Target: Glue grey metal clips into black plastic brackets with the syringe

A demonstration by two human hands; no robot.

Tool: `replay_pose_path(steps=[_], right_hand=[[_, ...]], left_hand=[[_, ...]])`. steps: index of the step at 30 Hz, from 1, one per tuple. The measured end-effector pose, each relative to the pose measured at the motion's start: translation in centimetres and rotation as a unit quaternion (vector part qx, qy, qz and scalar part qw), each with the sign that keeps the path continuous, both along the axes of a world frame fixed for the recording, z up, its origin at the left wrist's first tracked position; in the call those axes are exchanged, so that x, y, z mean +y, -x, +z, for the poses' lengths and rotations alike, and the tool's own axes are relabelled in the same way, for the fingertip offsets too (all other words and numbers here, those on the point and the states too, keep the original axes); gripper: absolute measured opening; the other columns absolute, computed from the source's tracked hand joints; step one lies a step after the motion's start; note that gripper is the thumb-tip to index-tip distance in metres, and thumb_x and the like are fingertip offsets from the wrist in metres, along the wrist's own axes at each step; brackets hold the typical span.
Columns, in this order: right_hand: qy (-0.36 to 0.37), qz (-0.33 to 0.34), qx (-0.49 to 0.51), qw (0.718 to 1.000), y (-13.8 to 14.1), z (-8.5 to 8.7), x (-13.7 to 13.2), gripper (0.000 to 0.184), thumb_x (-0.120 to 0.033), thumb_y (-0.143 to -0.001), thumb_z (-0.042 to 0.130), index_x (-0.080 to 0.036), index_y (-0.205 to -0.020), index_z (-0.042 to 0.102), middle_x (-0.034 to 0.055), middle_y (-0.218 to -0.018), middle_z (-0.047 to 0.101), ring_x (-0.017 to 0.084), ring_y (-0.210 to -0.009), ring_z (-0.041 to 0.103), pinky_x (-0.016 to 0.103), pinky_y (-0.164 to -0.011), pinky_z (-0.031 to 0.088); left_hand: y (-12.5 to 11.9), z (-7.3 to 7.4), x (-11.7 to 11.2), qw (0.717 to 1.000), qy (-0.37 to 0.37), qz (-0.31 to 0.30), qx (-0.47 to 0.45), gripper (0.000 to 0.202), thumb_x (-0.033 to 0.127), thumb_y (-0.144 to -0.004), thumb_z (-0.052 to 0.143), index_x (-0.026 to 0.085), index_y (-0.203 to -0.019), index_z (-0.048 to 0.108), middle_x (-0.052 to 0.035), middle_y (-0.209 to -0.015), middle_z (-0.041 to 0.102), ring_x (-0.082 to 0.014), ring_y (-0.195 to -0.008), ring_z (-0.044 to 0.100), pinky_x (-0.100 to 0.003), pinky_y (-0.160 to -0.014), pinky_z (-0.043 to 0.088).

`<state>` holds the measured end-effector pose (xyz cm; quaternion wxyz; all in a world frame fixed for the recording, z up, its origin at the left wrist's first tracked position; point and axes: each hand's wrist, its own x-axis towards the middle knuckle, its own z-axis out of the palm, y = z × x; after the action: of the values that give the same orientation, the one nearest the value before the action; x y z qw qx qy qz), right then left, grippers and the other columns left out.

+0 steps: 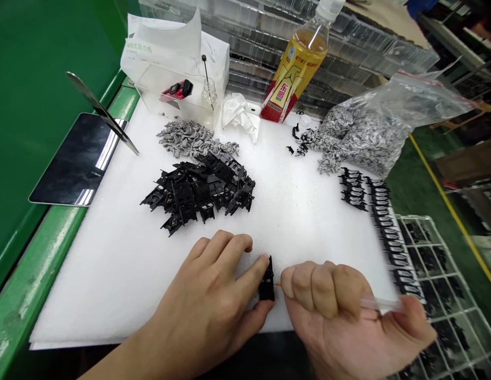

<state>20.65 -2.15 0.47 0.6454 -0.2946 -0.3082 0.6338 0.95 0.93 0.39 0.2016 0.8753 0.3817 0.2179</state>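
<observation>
My left hand pinches a small black plastic part against the white foam mat, forefinger on top and thumb below. My right hand is curled in a fist around a thin clear-handled tool. Its orange tip touches the part's right side. A pile of the same black parts lies on the mat just beyond my left hand.
Grey clips are heaped behind the black pile. A plastic bag of grey clips lies at right, beside rows of black parts and a wire basket. A drink bottle, tissue pack, phone and tweezers sit further back.
</observation>
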Motion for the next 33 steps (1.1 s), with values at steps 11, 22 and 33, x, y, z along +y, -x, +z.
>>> replay_pose_path(steps=[11,22,33], right_hand=[[-0.020,-0.009,-0.015,1.000,-0.2,-0.5,-0.6,0.058,-0.075,-0.096,0.032,-0.025,-0.068,0.035,-0.0049,-0.054,0.024,0.016,-0.055,0.032,0.039,-0.059,0.034],[-0.034,-0.025,-0.050,0.998,0.0,0.0,-1.7,0.066,-0.084,-0.095,0.022,-0.025,-0.071,0.037,-0.0026,-0.060,0.029,0.019,-0.062,0.036,0.041,-0.064,0.035],[-0.038,-0.048,-0.074,0.995,0.5,-0.2,-1.5,0.058,-0.073,-0.097,0.036,-0.024,-0.067,0.036,-0.0026,-0.057,0.030,0.018,-0.059,0.038,0.041,-0.063,0.035]], left_hand=[[0.0,-0.1,0.0,1.000,-0.005,0.001,0.005,0.035,0.037,-0.098,0.067,0.020,-0.128,0.070,-0.0137,-0.125,0.062,-0.0331,-0.106,0.056,-0.050,-0.081,0.050],[-0.1,0.0,0.1,1.000,-0.003,0.002,-0.002,0.037,0.041,-0.099,0.065,0.018,-0.128,0.070,-0.0145,-0.122,0.063,-0.0328,-0.103,0.056,-0.051,-0.080,0.051],[-0.2,-0.1,0.2,1.000,-0.005,-0.001,-0.002,0.039,0.041,-0.098,0.068,0.017,-0.128,0.071,-0.0148,-0.122,0.063,-0.0330,-0.102,0.056,-0.051,-0.078,0.050]])
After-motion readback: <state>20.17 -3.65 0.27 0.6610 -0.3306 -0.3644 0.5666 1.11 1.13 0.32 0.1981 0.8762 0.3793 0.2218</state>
